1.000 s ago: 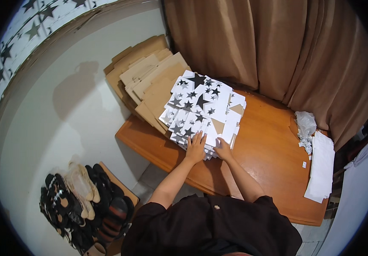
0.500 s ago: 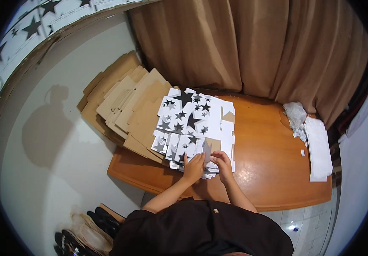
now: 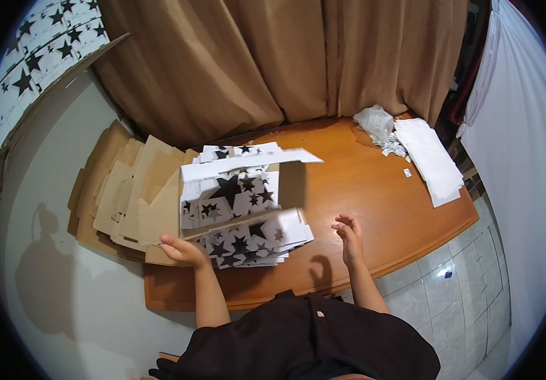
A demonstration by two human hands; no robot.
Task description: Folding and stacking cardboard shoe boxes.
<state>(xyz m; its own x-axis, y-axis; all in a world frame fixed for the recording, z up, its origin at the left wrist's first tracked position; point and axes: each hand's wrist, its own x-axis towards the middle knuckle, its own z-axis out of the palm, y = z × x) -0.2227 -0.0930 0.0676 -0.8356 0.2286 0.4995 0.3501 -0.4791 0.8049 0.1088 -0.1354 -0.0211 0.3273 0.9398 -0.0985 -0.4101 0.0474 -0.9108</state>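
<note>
A partly folded cardboard box point(image 3: 228, 197) with black stars on white stands on the stack in front of me. Its far white wall point(image 3: 244, 165) and its near edge are raised, and a brown flap point(image 3: 292, 185) stands at its right side. My left hand point(image 3: 186, 251) grips the box at its near left corner, thumb on top and the other fingers partly hidden. Off to the right, my right hand point(image 3: 349, 239) hangs over the table with nothing in it, its fingers apart and slightly bent. Beneath the box lie several flat star-printed cardboard sheets point(image 3: 254, 256).
Flat brown cardboard pieces point(image 3: 117, 190) lean in a pile at the left by the wall. On the wooden table's point(image 3: 374, 183) far right lie a crumpled plastic bag point(image 3: 374, 123) and white folded sheets point(image 3: 429, 161). A brown curtain point(image 3: 273, 57) hangs behind.
The flat star-printed piece has been raised into a box with standing walls. My left hand has moved left to its corner, and my right hand has come away from the cardboard. The view has shifted right.
</note>
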